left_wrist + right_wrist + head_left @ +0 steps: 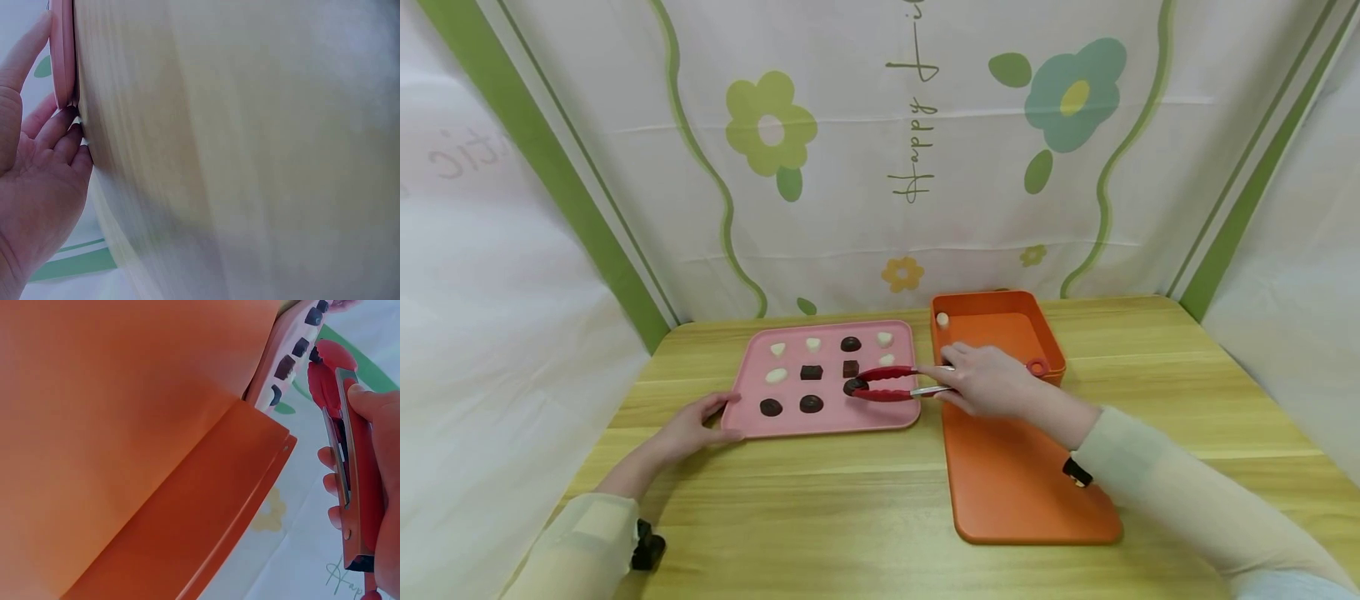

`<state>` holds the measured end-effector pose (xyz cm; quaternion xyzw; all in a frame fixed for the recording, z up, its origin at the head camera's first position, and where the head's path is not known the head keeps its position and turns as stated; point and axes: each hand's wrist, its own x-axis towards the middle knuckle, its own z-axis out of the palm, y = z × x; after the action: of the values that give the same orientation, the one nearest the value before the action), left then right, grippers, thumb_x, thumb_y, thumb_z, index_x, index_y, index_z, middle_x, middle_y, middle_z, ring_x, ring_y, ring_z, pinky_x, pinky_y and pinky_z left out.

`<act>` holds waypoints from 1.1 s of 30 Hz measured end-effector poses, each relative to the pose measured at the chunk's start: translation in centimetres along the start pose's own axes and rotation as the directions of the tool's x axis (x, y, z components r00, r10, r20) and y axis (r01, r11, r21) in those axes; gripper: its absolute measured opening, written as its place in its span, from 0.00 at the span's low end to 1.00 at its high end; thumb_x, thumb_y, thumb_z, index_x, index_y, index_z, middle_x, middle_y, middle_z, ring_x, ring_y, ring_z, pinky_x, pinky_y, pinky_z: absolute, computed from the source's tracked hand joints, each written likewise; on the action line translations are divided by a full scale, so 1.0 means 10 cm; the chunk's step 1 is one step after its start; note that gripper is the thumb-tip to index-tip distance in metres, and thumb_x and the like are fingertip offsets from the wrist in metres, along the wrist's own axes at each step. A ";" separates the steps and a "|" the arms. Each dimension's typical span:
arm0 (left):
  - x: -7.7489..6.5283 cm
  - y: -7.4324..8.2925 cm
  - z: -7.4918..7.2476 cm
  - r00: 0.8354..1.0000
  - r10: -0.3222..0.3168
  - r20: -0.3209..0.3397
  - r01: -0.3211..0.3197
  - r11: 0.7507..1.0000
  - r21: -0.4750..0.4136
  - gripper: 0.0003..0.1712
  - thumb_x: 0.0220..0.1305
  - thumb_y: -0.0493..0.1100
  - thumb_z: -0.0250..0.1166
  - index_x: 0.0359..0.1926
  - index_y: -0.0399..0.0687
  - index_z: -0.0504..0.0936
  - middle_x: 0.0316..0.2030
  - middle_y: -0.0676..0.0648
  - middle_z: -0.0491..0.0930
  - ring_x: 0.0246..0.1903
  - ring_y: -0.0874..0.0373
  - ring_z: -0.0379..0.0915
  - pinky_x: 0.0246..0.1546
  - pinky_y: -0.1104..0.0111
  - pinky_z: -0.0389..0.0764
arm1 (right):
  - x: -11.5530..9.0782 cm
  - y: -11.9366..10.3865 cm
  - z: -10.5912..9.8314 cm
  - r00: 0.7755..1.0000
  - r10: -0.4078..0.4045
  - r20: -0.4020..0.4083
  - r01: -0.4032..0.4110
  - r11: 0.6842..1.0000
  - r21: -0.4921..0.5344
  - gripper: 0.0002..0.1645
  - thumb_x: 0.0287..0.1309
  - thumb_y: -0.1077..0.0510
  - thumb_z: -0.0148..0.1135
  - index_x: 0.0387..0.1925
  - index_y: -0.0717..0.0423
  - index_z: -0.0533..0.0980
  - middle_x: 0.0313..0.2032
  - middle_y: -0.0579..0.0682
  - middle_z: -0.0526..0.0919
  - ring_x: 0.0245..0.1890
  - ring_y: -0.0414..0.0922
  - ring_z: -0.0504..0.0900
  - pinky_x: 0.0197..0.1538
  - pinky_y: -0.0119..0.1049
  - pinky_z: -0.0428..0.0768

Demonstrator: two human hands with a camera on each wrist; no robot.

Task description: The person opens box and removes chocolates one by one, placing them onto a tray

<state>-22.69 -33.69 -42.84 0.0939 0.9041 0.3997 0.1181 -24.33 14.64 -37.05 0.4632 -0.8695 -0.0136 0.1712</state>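
Observation:
My left hand [688, 427] grips the left corner of a pink tray [835, 421], thumb and fingers about its rim [61, 56]. Dark and white chocolates sit on the tray in rows, among them a square dark chocolate [811, 372] and an oval white one [777, 376]. In my right hand [988, 382] are red-tipped tongs [886, 395], held over the tray's right side. Between the tong tips is a round dark chocolate [855, 387]; whether it is lifted off the tray I cannot tell. The right wrist view shows my fingers wrapped round the tongs [359, 469].
Right of the tray stands an open orange box [1000, 329], a small white piece [943, 320] in its far left corner. A flat orange lid [1030, 492] lies in front of it on the wooden table [790, 517]. A flower-printed curtain [850, 208] hangs behind.

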 end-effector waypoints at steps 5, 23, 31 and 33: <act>0.00 0.01 0.00 1.000 0.000 -0.001 0.000 1.000 0.003 0.46 0.56 0.50 0.73 0.68 0.33 0.64 0.68 0.29 0.59 0.69 0.35 0.49 0.66 0.47 0.55 | 0.03 -0.02 0.04 0.999 0.004 0.042 -0.004 1.000 -0.001 0.27 0.60 0.45 0.65 0.61 0.42 0.77 0.30 0.47 0.70 0.26 0.41 0.65 0.21 0.29 0.67; 0.03 0.02 0.03 1.000 0.006 -0.009 -0.006 1.000 0.018 0.45 0.56 0.50 0.74 0.67 0.33 0.65 0.67 0.30 0.61 0.69 0.36 0.51 0.66 0.47 0.55 | 0.10 -0.07 0.12 0.994 -0.004 0.110 0.003 1.000 0.007 0.26 0.60 0.45 0.65 0.59 0.45 0.78 0.30 0.46 0.70 0.26 0.42 0.64 0.21 0.30 0.66; 0.02 0.02 0.02 1.000 -0.001 0.000 0.001 1.000 0.005 0.45 0.57 0.50 0.73 0.67 0.33 0.64 0.68 0.29 0.59 0.69 0.35 0.49 0.66 0.45 0.54 | 0.10 -0.08 0.14 0.993 0.002 0.116 -0.003 1.000 0.014 0.27 0.60 0.44 0.65 0.60 0.44 0.77 0.32 0.47 0.71 0.27 0.42 0.66 0.22 0.31 0.67; 0.01 0.01 0.01 1.000 -0.002 0.000 0.002 1.000 0.005 0.45 0.57 0.50 0.73 0.67 0.32 0.64 0.68 0.29 0.59 0.69 0.35 0.49 0.66 0.46 0.54 | 0.09 -0.07 0.13 0.994 0.005 0.114 -0.008 1.000 0.021 0.28 0.60 0.44 0.65 0.61 0.44 0.76 0.33 0.47 0.72 0.28 0.42 0.66 0.22 0.30 0.68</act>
<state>-22.73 -33.50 -42.86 0.0932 0.9053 0.3972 0.1184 -24.62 13.29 -38.17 0.4606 -0.8794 -0.0299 0.1165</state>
